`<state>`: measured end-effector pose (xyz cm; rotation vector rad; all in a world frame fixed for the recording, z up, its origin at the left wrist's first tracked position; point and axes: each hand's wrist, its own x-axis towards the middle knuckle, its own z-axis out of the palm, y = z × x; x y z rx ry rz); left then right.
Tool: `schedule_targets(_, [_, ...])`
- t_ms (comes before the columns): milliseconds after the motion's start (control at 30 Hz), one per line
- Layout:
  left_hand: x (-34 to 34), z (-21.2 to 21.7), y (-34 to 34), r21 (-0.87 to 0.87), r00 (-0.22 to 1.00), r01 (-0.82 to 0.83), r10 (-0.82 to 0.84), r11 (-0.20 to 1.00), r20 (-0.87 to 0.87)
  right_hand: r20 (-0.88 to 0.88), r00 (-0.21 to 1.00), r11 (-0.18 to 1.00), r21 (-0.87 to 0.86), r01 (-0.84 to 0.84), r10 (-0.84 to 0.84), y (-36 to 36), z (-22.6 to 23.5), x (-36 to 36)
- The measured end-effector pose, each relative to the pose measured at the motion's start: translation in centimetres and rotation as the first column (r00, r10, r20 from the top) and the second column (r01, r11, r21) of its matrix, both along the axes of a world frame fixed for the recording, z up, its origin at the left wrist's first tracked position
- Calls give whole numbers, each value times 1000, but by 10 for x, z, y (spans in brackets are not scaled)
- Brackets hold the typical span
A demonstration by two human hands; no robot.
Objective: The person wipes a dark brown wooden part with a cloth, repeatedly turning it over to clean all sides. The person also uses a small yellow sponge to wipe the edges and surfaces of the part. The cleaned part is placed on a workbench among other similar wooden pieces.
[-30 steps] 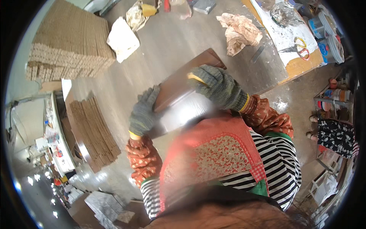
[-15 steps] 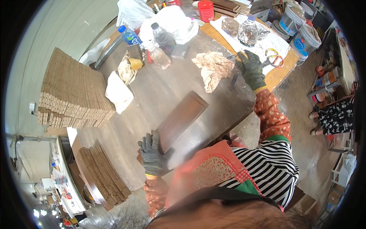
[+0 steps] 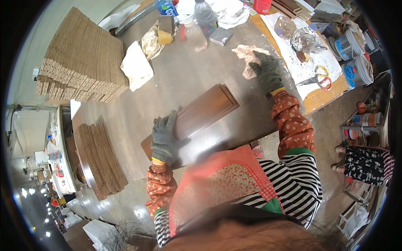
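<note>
Brown boards [image 3: 209, 109] lie stacked on the worktop [image 3: 134, 115], under my left grip [image 3: 163, 140] and out to its right; I have that grip laid across their left end, fingers extended, slightly spread. My right forearm [image 3: 292, 121] reaches forward, putting the right grip [image 3: 267, 73] over the crumpled pinkish cloth [image 3: 243, 52]; I cannot tell whether it pinches fabric.

The light is bright; the tabletop [image 3: 201, 147] glares; the apron [image 3: 222, 180] seems blurred; edges curve into black.
</note>
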<state>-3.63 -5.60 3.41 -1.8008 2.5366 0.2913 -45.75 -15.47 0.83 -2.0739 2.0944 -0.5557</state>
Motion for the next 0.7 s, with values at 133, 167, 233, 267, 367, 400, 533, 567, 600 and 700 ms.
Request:
schedule_targets(133, [-9, -3, 2, -124, 997, 72, -74, 990, -14, 139, 958, 943, -255, -212, 252, 14, 37, 21])
schedule_targets(167, [-13, -6, 2, -182, 994, 100, -107, 978, -29, 79, 899, 845, -385, -371, 431, 32, 49, 30])
schedule_targets(233, [-19, -16, 1, -170, 994, 102, -109, 980, -28, -36, 806, 663, -546, -511, 591, 36, 57, 81])
schedule_targets(267, [-20, -20, 1, -235, 988, 138, -151, 962, -39, -111, 752, 554, -608, -569, 650, 40, 56, 105])
schedule_targets(367, [-24, -33, 1, -335, 985, 174, -170, 926, 39, -181, 804, 787, -171, -592, 566, 76, 33, 164])
schedule_targets(400, [-23, -35, 2, -340, 984, 177, -165, 924, 65, -134, 840, 782, -313, -539, 525, 74, 21, 167])
schedule_targets(533, [-22, -35, 4, -275, 992, 93, -114, 957, -61, 65, 865, 786, -455, -417, 497, 73, -14, 143])
schedule_targets(567, [-23, -33, 6, -247, 993, 84, -101, 965, -57, 249, 850, 849, -398, -346, 463, 74, -16, 131])
schedule_targets(600, [-24, -32, 4, -233, 995, 71, -86, 970, -54, 414, 812, 898, -335, -285, 412, 66, -16, 118])
schedule_targets(700, [-29, -27, 2, -230, 995, 60, -76, 971, -63, 470, 803, 928, -247, -279, 366, 60, -7, 80])
